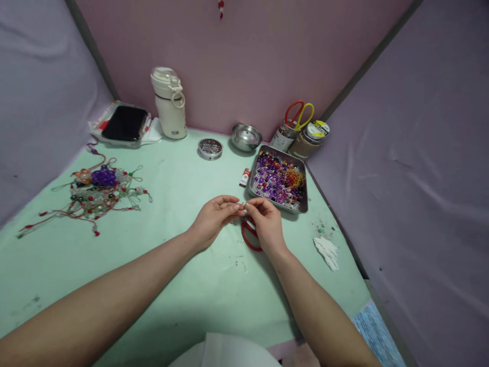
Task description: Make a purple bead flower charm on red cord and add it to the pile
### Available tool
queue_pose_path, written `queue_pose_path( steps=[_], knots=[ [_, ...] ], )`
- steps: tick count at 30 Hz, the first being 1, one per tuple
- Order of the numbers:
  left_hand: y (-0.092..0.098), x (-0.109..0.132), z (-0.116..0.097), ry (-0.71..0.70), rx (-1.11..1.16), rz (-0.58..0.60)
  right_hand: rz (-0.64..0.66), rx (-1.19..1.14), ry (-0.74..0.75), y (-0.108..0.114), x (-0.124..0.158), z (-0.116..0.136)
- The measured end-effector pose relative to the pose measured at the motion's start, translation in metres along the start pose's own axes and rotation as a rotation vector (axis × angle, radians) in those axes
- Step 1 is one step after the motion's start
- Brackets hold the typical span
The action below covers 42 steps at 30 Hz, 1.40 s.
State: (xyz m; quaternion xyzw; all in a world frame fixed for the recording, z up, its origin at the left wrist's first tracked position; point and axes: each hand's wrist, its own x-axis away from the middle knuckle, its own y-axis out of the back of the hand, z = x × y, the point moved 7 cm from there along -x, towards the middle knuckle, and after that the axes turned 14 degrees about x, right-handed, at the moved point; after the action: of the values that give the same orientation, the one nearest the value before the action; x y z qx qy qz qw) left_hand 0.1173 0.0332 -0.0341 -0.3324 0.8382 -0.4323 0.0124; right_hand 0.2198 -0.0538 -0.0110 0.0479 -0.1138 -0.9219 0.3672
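My left hand point(214, 219) and my right hand point(267, 224) meet fingertip to fingertip over the green table point(183, 285), pinching a tiny pale bead or knot point(243, 205) between them. A red cord loop point(247, 238) hangs from that spot and lies under my right hand. Just to the right stands a metal tray point(303, 206) filled with purple, clear and red beads and some orange cord.
Finished beaded charms with red cords point(95, 191) lie at the left. At the back are a phone point(124, 123), a cream flask point(170, 103), a small round tin point(210, 148), a steel bowl point(245, 136), a lighter point(244, 177), jars with scissors point(298, 120). A crumpled tissue point(327, 251) lies right.
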Motion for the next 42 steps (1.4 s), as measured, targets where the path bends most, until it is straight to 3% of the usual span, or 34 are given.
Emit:
queue_pose_path(
  steps=[8,14,25,33,42],
  knots=[
    [0.001,0.0,0.001,-0.003,0.004,0.003,0.02,-0.012,0.014,-0.001,0.001,0.002],
    [-0.001,0.002,-0.01,-0.122,-0.047,0.002,0.007,0.074,0.067,0.003,0.002,0.007],
    [-0.002,0.006,-0.017,-0.25,-0.118,-0.035,-0.135,0.475,0.5,0.007,0.016,0.04],
    [-0.006,0.01,-0.017,-0.3,-0.273,-0.079,-0.037,0.58,0.665,-0.009,0.027,0.047],
    [-0.005,0.014,-0.014,-0.326,-0.343,-0.089,0.06,0.626,0.72,-0.016,0.03,0.048]
  ],
)
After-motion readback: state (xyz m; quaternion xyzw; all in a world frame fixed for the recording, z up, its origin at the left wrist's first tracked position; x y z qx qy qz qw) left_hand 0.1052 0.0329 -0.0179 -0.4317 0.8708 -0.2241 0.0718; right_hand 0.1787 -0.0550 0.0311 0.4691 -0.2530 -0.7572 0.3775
